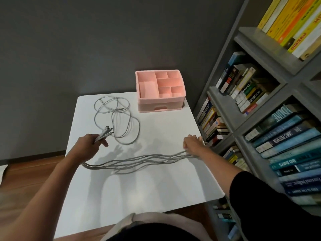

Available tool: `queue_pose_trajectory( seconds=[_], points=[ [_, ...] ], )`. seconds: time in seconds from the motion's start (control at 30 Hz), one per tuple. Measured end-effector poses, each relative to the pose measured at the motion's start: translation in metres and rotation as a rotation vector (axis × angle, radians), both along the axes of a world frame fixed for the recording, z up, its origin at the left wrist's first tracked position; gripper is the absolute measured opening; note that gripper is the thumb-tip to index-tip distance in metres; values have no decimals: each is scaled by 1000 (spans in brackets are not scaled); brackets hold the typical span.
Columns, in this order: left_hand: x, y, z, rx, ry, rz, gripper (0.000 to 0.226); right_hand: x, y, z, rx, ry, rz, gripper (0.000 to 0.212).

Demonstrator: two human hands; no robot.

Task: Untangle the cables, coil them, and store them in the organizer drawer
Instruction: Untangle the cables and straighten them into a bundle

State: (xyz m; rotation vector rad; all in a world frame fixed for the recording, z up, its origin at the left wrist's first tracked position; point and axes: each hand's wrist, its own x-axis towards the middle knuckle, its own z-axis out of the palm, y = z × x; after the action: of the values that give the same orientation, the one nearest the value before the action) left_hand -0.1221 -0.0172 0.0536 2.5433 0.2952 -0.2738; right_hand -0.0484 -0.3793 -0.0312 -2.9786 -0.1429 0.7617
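Observation:
Several grey cables point(135, 161) run side by side across the white table point(139, 188), stretched between my hands. My left hand point(90, 143) grips their plug ends, which stick out past my fingers. My right hand point(193, 143) is closed on the other end of the bundle near the table's right edge. Another part of the grey cable point(119, 115) lies in loose loops on the table behind my left hand. The pink organizer point(160, 103) stands at the far right of the table, with open compartments on top and its front drawer closed.
A grey bookshelf point(260, 105) full of books stands right beside the table on the right. A dark wall is behind the table. Wood floor point(26, 173) shows on the left. My lap is at the table's near edge.

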Motion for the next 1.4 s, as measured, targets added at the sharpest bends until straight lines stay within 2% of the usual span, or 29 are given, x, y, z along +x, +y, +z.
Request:
queue_pose_trajectory(
  seconds=[0.17, 0.27, 0.33, 0.43, 0.5, 0.63, 0.77, 0.9, 1.0, 1.13, 1.27, 1.4],
  points=[
    [-2, 1, 6, -135, -115, 5, 32, -2, 87, 15, 354, 54, 89, 27],
    [0, 2, 8, -397, -128, 47, 35, -20, 149, 23, 569, 142, 195, 27],
    [-1, 4, 10, -552, -144, 109, 35, -35, 176, 24, 639, 246, 219, 31],
    [-7, 12, 9, -635, -194, 194, 36, -53, 190, 21, 698, 445, 98, 48],
    [-11, 19, 7, -673, -230, 253, 36, -57, 183, 14, 673, 494, 62, 52],
    [-17, 33, -2, -726, -246, 362, 38, -52, 152, 5, 608, 401, -27, 45],
    [-24, 41, -17, -859, -228, 479, 39, -38, 121, -1, 598, 265, -162, 42],
    [-28, 52, -27, -974, -200, 590, 38, -22, 87, -6, 444, 145, -205, 44],
    [-24, 53, -31, -992, -133, 563, 36, -13, 79, -13, 341, 166, -164, 42],
    [-22, 47, -38, -973, -43, 518, 38, 4, 118, -15, 427, 68, -81, 23],
    [-16, 52, -41, -1034, 21, 505, 47, 40, 182, -1, 548, -40, -13, 27],
    [0, 59, -43, -1143, 53, 533, 46, 79, 243, 8, 529, -163, 92, 22]
  ],
)
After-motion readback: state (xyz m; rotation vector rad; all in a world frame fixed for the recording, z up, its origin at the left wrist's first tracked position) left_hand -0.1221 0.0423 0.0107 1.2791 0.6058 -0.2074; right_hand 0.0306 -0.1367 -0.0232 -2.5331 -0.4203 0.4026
